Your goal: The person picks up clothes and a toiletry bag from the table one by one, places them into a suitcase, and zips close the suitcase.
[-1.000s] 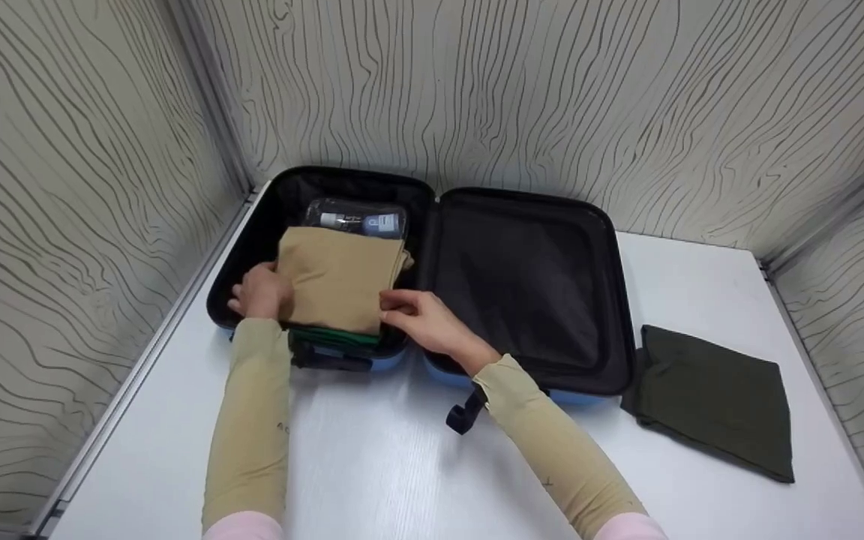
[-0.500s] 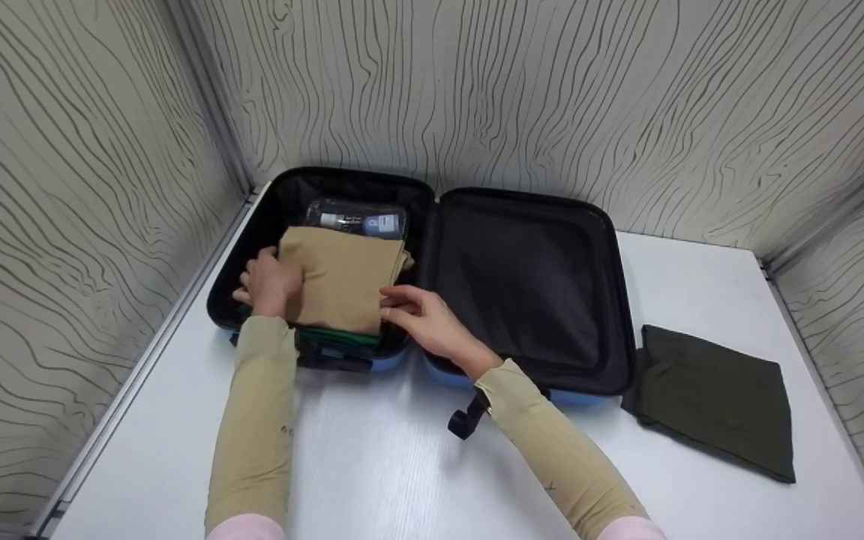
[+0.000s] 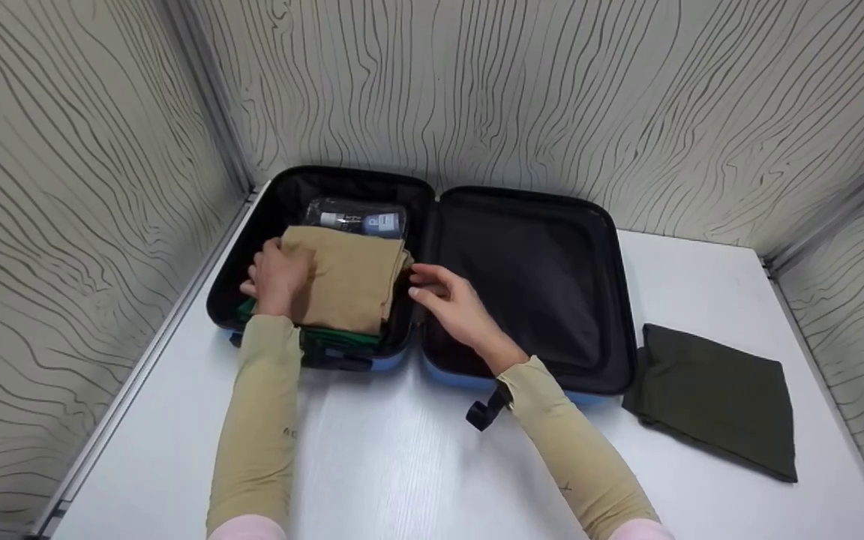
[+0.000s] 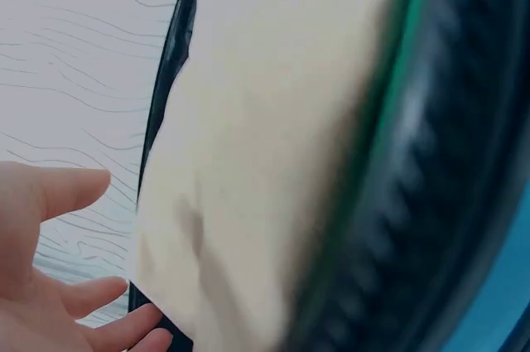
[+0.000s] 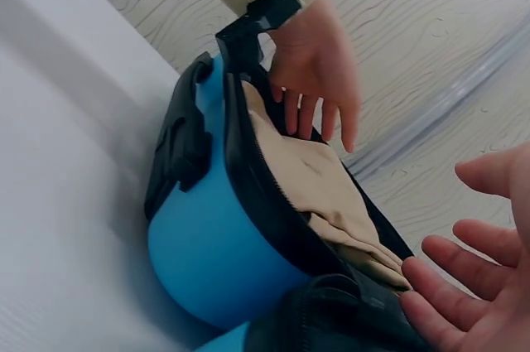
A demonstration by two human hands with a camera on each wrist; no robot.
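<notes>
A blue hard-shell suitcase (image 3: 529, 379) lies open on the white table. Its left half holds a folded tan garment (image 3: 346, 277) on top of a green one (image 3: 338, 336), with a clear pouch of toiletries (image 3: 357, 217) behind. My left hand (image 3: 276, 276) rests with straight fingers on the tan garment's left edge; the right wrist view shows the left hand (image 5: 319, 79) over the tan garment (image 5: 319, 182). My right hand (image 3: 451, 300) hovers open, holding nothing, just right of the garment over the suitcase hinge. The right half of the case is bare black lining (image 3: 529, 277).
A folded dark olive garment (image 3: 713, 397) lies on the table to the right of the suitcase. A black strap tag (image 3: 486, 412) hangs at the case's front. Patterned walls (image 3: 64, 225) close in on the left, back and right. The white table (image 3: 402, 465) extends toward me.
My right hand let go of the tan garment's front right corner and moved up and right, now open. My left hand slid further onto the garment.
</notes>
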